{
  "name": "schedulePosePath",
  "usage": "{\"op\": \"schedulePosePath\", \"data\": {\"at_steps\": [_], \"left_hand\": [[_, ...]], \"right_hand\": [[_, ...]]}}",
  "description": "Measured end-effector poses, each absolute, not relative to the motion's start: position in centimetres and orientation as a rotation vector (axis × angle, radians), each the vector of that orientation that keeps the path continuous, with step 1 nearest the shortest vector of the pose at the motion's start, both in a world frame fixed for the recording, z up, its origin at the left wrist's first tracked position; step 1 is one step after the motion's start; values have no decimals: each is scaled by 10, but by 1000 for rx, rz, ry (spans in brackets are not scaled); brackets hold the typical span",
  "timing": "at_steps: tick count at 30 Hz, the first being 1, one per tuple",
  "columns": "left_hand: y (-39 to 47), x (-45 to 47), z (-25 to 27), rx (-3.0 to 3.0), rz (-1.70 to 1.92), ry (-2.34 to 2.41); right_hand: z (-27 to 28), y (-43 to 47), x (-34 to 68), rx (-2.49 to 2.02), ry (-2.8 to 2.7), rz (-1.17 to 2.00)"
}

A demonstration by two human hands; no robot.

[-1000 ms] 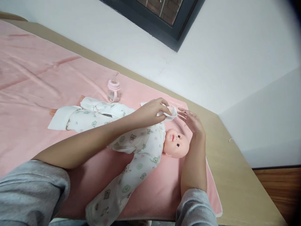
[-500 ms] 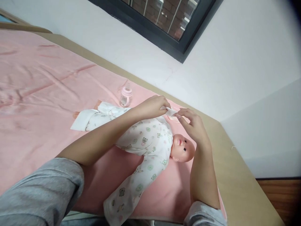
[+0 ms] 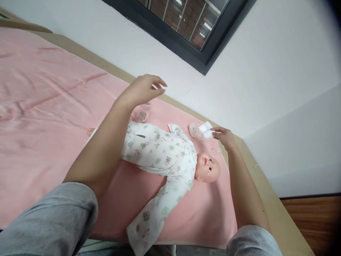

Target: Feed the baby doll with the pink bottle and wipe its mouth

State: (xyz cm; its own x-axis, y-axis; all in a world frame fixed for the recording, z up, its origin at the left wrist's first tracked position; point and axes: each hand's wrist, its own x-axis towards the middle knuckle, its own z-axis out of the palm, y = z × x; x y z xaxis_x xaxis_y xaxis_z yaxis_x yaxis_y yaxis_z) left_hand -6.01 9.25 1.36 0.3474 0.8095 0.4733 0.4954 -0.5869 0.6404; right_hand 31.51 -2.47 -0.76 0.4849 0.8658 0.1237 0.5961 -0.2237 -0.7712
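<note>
My left hand [image 3: 146, 89] is raised over the far edge of the bed, its fingers apart with nothing in them. Between the fingertips of my right hand [image 3: 223, 137] is a folded white cloth [image 3: 206, 130]; whether it is gauze or tissue I cannot tell. Beside the cloth lies a small clear packet or dish [image 3: 195, 131] with something tan in it. A baby doll [image 3: 207, 169] in a white printed outfit [image 3: 157, 153] lies on its back, head toward my right arm. My left forearm covers part of its legs. Behind it, the pink baby bottle [image 3: 142, 114] is partly hidden.
A pink sheet [image 3: 48, 142] covers the tan surface [image 3: 262, 185]. White wall [image 3: 279, 71] and a dark-framed window [image 3: 205, 64] border the far side. A small clear round item [image 3: 215, 151] lies near the doll's head.
My left hand has let go of the white cloth and moved up and left. My right hand keeps the cloth and has moved slightly right. The clear packet or dish now shows.
</note>
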Motion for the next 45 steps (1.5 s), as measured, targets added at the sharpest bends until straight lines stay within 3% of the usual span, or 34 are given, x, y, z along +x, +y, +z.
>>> {"op": "schedulePosePath", "data": {"at_steps": [7, 13, 19, 25, 35, 45], "left_hand": [[120, -91, -2, 2039, 1115, 1494], [138, -83, -15, 1979, 994, 1563], [151, -84, -27, 2024, 896, 1605], [151, -85, -29, 2071, 911, 1645], [142, -85, -29, 2174, 459, 1579], [155, -68, -52, 2292, 351, 1530]], "right_hand": [[-25, -2, 343, -1995, -964, 650], [-37, 15, 356, -1521, -986, 790], [-57, 17, 363, -1667, -971, 1012], [-68, 12, 374, -1948, -1101, 622], [-117, -19, 399, -2068, -911, -172], [-176, -32, 408, -2043, -915, -192]]}}
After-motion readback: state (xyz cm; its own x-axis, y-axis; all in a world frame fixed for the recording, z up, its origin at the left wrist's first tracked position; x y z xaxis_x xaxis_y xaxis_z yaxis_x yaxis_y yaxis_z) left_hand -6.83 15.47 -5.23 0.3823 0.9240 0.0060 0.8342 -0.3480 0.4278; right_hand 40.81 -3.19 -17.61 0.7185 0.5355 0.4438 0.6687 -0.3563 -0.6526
